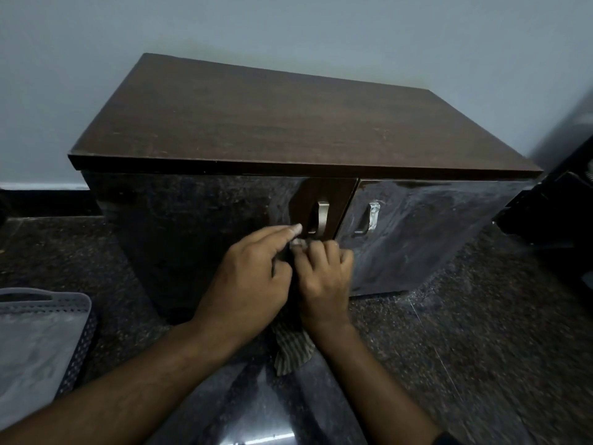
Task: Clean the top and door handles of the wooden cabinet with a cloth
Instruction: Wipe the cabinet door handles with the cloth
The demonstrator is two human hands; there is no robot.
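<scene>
Forearms: two bare arms reach from the bottom edge of the view toward the cabinet front.
Left hand: forefinger stretched out, its tip touching the door just left of the left handle; the other fingers curl onto the cloth.
Right hand: fingers clenched around the cloth, just below the left handle.
Cloth: a striped brown-and-tan rag, bunched between both hands, its loose end hanging down toward the floor.
Cabinet: a dark brown wooden two-door cabinet standing on speckled dark stone floor against a pale grey wall.
Handles: left brushed-metal bar handle near the doors' meeting edge; right metal handle just beside it on the smeared glossy door.
Basket: a grey perforated plastic basket at the left edge.
</scene>
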